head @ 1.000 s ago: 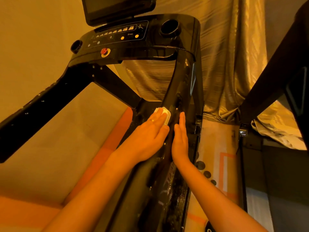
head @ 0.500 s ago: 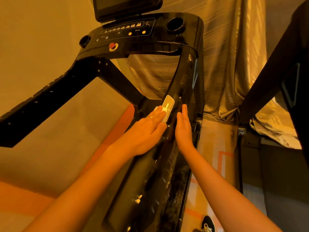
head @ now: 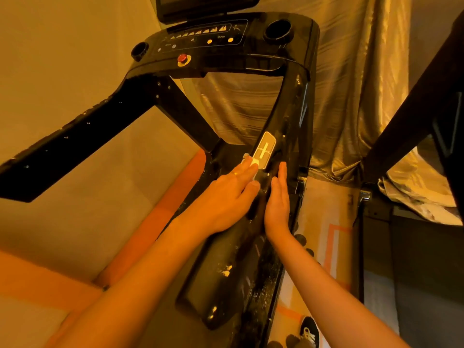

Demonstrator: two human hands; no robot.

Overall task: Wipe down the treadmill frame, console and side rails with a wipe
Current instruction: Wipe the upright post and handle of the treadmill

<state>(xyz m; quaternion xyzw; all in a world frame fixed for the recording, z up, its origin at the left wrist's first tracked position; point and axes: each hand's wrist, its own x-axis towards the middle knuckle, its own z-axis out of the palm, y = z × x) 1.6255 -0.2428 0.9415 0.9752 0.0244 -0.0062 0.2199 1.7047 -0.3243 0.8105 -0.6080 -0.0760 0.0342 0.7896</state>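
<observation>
Hands slide down side rail, uncovering pale button pad; left hand presses wipe flat-fingered, right hand flat, empty. Rail step; pad probably needs wiping next.

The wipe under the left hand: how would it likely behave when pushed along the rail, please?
The wipe looks thin and probably floppy, flat under the left hand, fingers straight. On the glossy side rail it should slide easily, but might bunch at the button panel.

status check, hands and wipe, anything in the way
Left hand flat, pressing wipe on side rail. Right hand flat against rail, holding nothing. Pale button panel just ahead of wipe.
</observation>
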